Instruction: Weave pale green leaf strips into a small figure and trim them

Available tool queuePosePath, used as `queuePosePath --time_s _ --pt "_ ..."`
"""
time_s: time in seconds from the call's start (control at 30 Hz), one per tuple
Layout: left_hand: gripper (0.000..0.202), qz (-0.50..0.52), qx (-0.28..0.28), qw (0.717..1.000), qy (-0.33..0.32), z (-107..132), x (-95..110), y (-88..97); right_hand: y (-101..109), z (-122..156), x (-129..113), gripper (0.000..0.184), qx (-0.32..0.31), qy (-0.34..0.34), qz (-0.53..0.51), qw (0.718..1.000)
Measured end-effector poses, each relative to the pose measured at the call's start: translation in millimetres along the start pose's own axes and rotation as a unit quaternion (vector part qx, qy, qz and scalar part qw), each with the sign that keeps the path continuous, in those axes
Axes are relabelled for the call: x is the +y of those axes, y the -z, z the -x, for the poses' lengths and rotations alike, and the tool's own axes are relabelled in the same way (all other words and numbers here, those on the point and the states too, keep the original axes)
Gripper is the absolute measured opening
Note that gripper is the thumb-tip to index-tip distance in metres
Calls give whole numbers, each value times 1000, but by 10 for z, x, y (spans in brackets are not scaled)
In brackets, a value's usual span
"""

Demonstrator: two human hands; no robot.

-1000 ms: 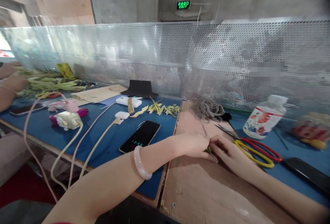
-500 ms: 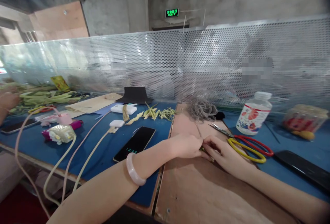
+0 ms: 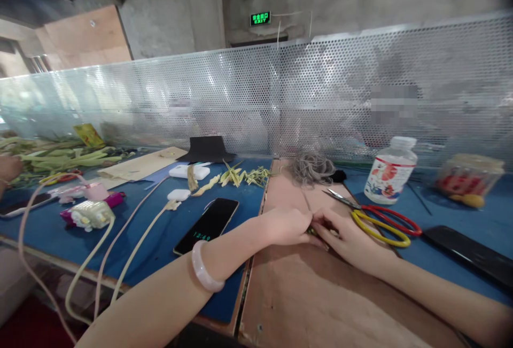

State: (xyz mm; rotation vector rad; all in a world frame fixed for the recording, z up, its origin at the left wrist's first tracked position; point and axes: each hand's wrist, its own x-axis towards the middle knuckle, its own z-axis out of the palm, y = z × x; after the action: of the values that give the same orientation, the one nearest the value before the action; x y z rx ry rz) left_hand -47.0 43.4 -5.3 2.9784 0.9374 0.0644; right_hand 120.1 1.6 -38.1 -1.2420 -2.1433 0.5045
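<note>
My left hand (image 3: 289, 226) and my right hand (image 3: 341, 234) meet over the bare wooden board (image 3: 296, 289), fingertips pinched together. Between them is a small greenish piece, mostly hidden by the fingers, so its kind does not show. A thin strand runs up from the fingers toward a tangled heap of grey thread (image 3: 311, 169) behind them. Just right of my right hand lie open scissors (image 3: 380, 225) with one red and one yellow handle. A pale bangle (image 3: 203, 267) circles my left wrist.
Left of the board are a lit phone (image 3: 208, 225), white chargers with cables (image 3: 178, 194) and folded green strips (image 3: 236, 175). To the right stand a bottle (image 3: 389, 174), a jar (image 3: 471, 177) and a black phone (image 3: 471, 254). Another person's hand (image 3: 10, 169) is at far left.
The view has shifted slightly, so most things sit a little further left. Both hands stay together at the same spot on the board, still pinching the small piece.
</note>
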Motion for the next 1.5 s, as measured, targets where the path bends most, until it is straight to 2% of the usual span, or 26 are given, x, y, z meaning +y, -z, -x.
queuePosePath --time_s 0.27,0.53,0.7,0.93,1.07,1.27,1.5 --pt "60 9 -6 1000 5 30 19 6 2 14 -2 23 -10 -15 27 999" --pt "59 -8 6 1000 8 48 53 1 0 1 -6 20 3 1 59 998" --pt "62 0 1 1000 7 55 49 9 -13 3 17 23 12 13 38 999" --pt "60 0 9 1000 2 32 13 -18 -4 -2 3 22 3 -5 23 1000" --pt "59 9 5 1000 1 6 7 -10 -4 -20 31 23 6 -14 -31 999" --pt "58 14 -3 999 29 -41 3 -22 12 -51 82 27 31 -46 -63 996" --pt "60 33 20 998 44 -57 -49 -38 -15 -107 176 29 100 -74 -126 984"
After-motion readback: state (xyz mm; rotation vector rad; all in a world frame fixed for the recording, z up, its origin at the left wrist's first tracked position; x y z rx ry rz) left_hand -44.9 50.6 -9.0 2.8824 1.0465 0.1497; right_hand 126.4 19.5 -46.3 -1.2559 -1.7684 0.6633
